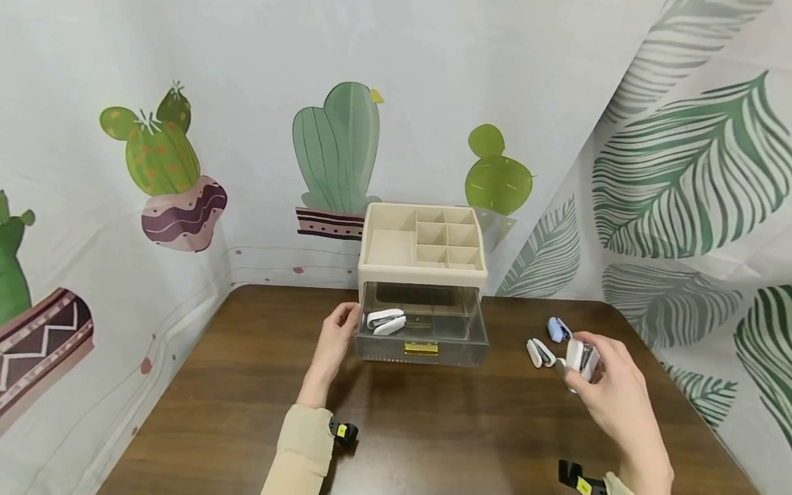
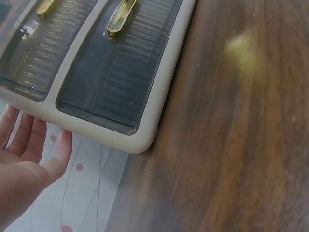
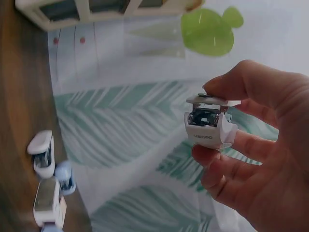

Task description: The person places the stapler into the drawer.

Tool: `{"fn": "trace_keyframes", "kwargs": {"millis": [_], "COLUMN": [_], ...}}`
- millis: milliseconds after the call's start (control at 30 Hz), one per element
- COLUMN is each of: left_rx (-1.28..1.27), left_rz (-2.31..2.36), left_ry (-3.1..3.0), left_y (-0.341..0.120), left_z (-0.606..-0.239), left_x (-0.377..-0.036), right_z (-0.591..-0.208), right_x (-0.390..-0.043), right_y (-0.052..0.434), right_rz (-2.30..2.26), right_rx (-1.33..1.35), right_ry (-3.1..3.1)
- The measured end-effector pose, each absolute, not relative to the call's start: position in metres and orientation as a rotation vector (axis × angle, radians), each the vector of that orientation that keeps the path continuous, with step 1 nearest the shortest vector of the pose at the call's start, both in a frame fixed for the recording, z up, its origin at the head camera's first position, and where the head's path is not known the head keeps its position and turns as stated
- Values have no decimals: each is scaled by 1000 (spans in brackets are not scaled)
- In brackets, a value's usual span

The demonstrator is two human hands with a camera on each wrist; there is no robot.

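The background is filled by a cloth backdrop (image 1: 421,55) printed with cacti and leaves. Below it, a dark wooden bench (image 1: 235,399) is seen, and at its far side a cream desk organizer (image 1: 427,274) is placed, its top divided into one large compartment on the left and six small ones on the right. Its transparent upper drawer (image 1: 460,355) is pulled out toward the person; the lower drawer (image 2: 113,82) is shown pushed in by the left wrist view.

The left hand (image 1: 339,328) is set against the organizer's left side, the fingers loosely extended with a moderate gap left beside the thumb; the fingertips are partly hidden there. By the right hand (image 1: 615,375), a white mini stapler (image 1: 581,357) is held above the bench, to the right of the organizer, pinched between the thumb and fingers, which are parted only by its thickness.

Below it, a second white stapler (image 1: 540,353) and a blue stapler (image 1: 559,330) are laid close together, with another white stapler (image 3: 47,200) just beside them. One more white stapler (image 1: 386,322) is held in the drawer's left part. The drawer front is fitted with a gold handle (image 1: 421,348).
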State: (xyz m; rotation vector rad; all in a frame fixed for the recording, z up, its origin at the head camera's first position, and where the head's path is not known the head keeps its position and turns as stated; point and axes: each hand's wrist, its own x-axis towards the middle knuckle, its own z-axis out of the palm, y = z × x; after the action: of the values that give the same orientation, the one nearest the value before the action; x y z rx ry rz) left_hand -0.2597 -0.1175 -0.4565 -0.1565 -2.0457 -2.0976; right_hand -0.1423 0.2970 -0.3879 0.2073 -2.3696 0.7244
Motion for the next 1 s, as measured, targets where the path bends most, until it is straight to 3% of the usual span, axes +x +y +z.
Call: {"fn": "trace_keyframes", "kwargs": {"millis": [233,1000], "left_rx": [-189,-225], "left_rz": [-2077,-2085], "left_ry": [-2065,-2034], "left_y": [-113,-115], "left_z": [-434,-436], "left_x": [-242,-244], "right_z": [-372,-290], "right_x": [-147,-206], "right_y": [271,180], "right_rz": [766,597], "right_rx": [359,1210], "right_ry": [-2307,-2371]}}
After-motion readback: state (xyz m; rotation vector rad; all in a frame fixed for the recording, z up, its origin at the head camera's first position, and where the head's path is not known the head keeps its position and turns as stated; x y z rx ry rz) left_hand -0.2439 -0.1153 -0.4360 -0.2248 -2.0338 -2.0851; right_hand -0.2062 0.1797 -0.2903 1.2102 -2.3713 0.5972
